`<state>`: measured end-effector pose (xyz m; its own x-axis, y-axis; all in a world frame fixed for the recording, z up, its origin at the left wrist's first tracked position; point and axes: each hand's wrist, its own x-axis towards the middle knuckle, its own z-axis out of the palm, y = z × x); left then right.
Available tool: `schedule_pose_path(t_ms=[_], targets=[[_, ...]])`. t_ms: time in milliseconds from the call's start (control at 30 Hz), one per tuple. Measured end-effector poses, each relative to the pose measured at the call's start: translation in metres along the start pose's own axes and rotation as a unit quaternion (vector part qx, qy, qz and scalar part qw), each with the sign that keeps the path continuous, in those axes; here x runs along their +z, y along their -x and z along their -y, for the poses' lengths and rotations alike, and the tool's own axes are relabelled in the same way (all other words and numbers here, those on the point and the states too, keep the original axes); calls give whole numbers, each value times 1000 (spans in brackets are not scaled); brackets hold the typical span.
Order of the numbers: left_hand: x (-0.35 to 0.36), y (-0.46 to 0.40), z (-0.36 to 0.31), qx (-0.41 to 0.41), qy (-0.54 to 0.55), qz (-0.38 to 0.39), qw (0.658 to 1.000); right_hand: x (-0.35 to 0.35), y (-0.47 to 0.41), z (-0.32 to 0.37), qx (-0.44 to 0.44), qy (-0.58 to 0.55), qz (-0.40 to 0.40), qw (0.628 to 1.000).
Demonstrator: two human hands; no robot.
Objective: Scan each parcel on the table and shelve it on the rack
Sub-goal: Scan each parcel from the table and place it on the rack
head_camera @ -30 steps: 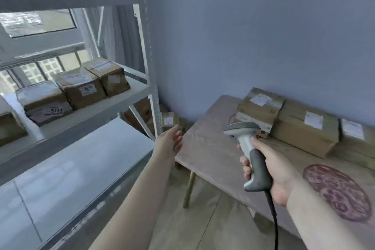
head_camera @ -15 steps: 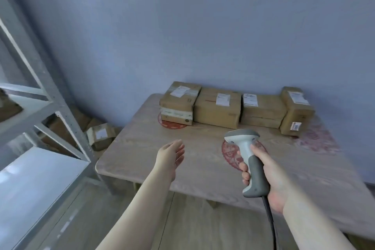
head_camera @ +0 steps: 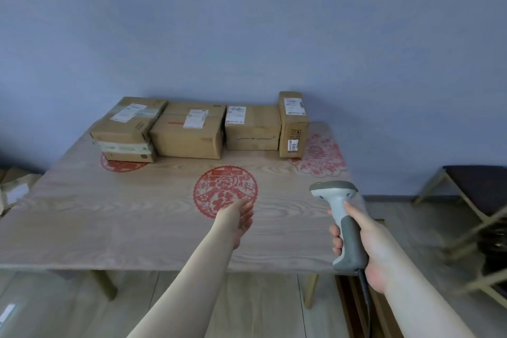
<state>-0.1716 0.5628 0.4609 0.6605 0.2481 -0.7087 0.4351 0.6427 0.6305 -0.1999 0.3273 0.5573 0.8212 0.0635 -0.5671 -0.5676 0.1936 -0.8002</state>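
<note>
Blue wall backs a wooden surface (head_camera: 109, 228) with 4 parcels (head_camera: 189, 132) rowed at 12 o'clock. Right hand (head_camera: 365, 241) grips the scanner (head_camera: 343, 225); left hand (head_camera: 237, 217) hovers, fingers relaxed and empty. Best aim squarely at one upward-facing label before lifting.

Bare forearms, no sleeves, unadorned hands (head_camera: 238, 217)

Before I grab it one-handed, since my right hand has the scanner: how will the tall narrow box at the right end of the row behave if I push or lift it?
The tall narrow box stands on a small base, so a push near its top would probably tip it. It looks like stiff cardboard, likely holding shape when gripped. Its weight cannot be judged; your open left hand could probably span its narrow width.
</note>
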Motion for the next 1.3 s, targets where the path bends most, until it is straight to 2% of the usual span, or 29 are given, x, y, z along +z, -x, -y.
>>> schedule_pose_path(t_ms=[267,467,667,733,867,1000,1100,1300], targets=[[87,-39,7,-16,-47,1,999,-65,-38,18,-2,-49,-34,998],[150,-99,-4,-26,-38,6,999,-90,-82,41,27,-65,-82,994],[218,-169,-49,-14,-61,-47,997,-98,-143,80,48,-79,-96,991],[237,-190,-73,-4,-57,-34,998,-100,-159,90,49,-83,-102,990],[265,-235,-104,3,-84,-64,994,-106,-184,104,44,-87,-107,990],[285,-260,-114,-7,-106,-44,993,-110,-206,114,59,-86,-100,990],[285,-289,-113,-11,-118,-57,991,-115,-222,120,70,-76,-90,991],[298,-279,-108,44,-97,-76,991,-133,-247,133,85,-54,-54,993]])
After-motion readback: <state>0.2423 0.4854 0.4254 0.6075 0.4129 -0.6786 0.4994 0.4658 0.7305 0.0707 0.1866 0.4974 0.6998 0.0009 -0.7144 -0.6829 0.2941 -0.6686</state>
